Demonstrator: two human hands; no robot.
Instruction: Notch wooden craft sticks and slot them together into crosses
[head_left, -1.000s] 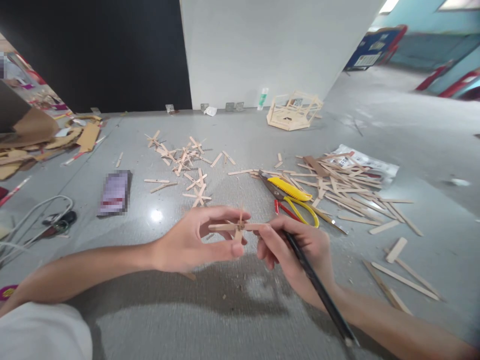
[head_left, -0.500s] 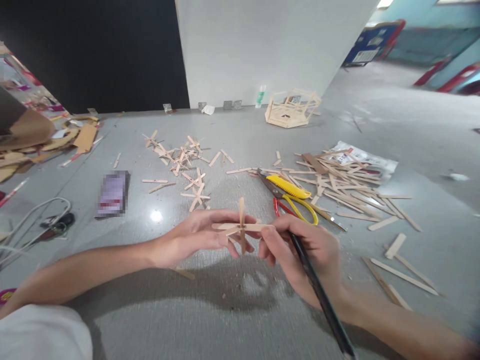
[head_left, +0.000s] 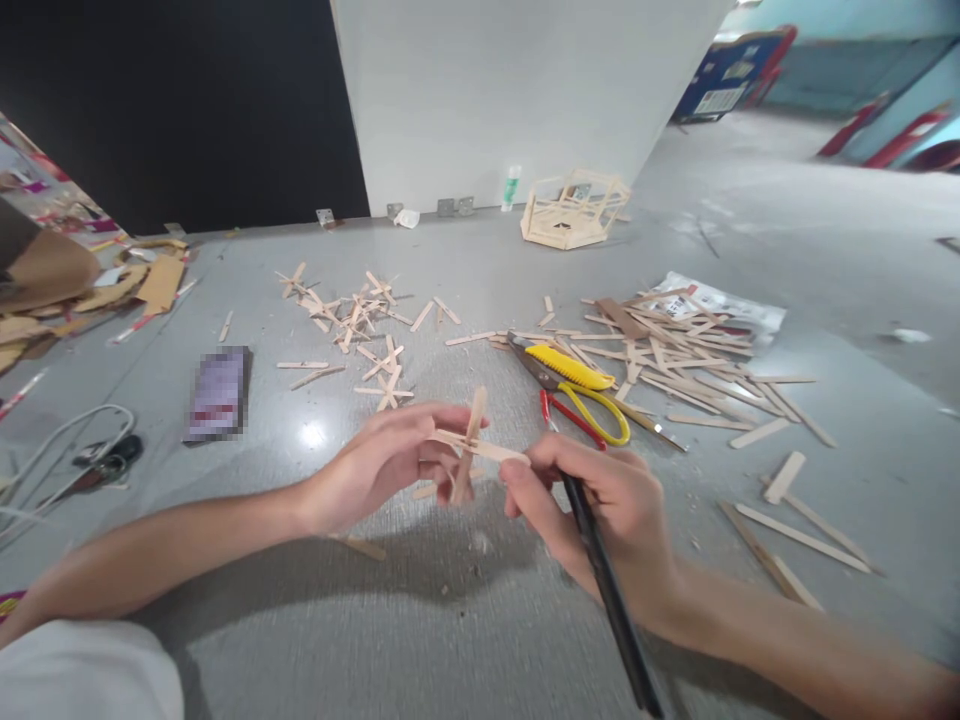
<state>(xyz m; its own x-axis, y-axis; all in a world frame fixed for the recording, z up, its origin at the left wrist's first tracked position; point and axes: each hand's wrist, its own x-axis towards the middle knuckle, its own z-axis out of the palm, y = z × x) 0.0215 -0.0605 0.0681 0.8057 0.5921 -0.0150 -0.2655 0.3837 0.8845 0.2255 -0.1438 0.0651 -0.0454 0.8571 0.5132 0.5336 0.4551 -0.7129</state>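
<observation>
1. The snips (head_left: 546, 380), with one red and one yellow handle, lay on the grey surface (head_left: 375, 640) and served as landmark.
2. A stick cross (head_left: 470, 446) of flat wooden pieces was held up, nearer the wearer than the snips and to their left.
3. The right hand (head_left: 604, 495), nearer than the snips, pinched the right end of the cross between thumb and finger, and also held a slim black rod (head_left: 611, 590).
4. The left hand (head_left: 375, 465), left of the snips, curved its fingers about the cross's left side; whether it pinched could not be told.
5. Right of the snips spread loose sticks (head_left: 679, 350); to their left, a cluster of crossed sticks (head_left: 356, 320).
6. Beyond the snips stood an open stick frame (head_left: 566, 238).
</observation>
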